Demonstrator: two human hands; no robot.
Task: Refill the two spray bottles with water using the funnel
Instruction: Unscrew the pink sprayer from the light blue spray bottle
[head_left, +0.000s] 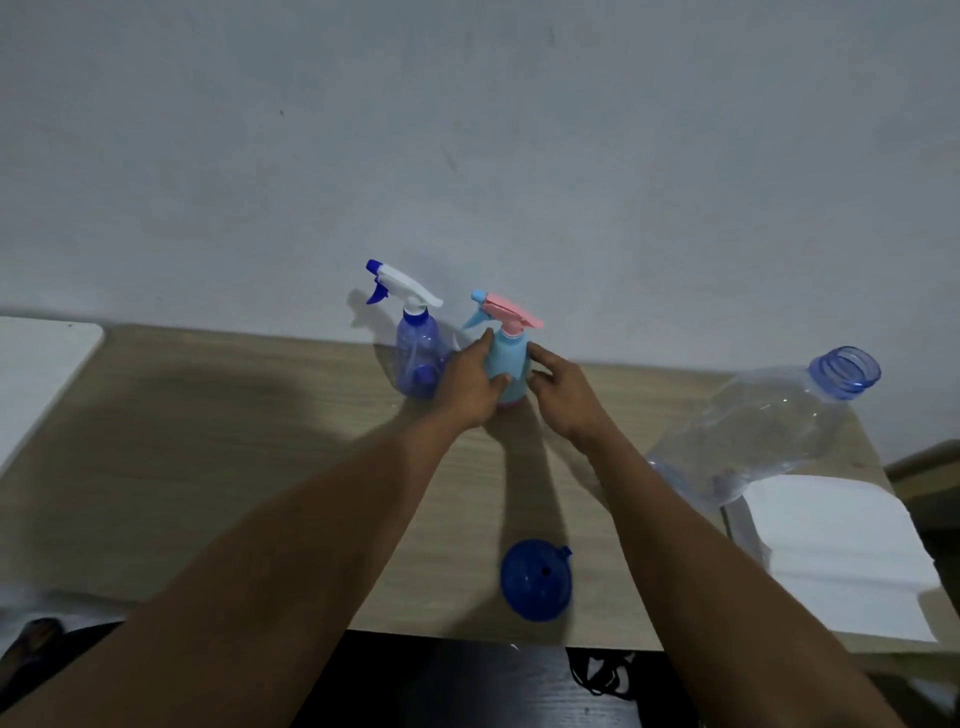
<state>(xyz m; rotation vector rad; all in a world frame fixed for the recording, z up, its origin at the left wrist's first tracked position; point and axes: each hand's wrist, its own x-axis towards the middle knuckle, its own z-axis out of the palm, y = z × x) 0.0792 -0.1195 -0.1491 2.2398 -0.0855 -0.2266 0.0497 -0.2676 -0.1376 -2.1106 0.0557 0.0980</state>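
Note:
Two spray bottles stand upright at the back of the wooden table (208, 457), against the wall. The light blue spray bottle (508, 358) has a pink trigger head. My left hand (470, 382) wraps its left side, thumb across the front. My right hand (563, 392) is at its right side with fingers spread, touching or nearly touching it. The clear dark blue spray bottle (415, 358), with a white and blue trigger head, stands just left of it, untouched. A blue funnel (535, 579) lies near the table's front edge, between my forearms.
A large clear water bottle (769, 431) with an open blue neck stands at the right. A white folded cloth or paper (836, 551) lies in front of it. A white board (36, 374) sits at the far left. A dark floor lies beyond the front edge.

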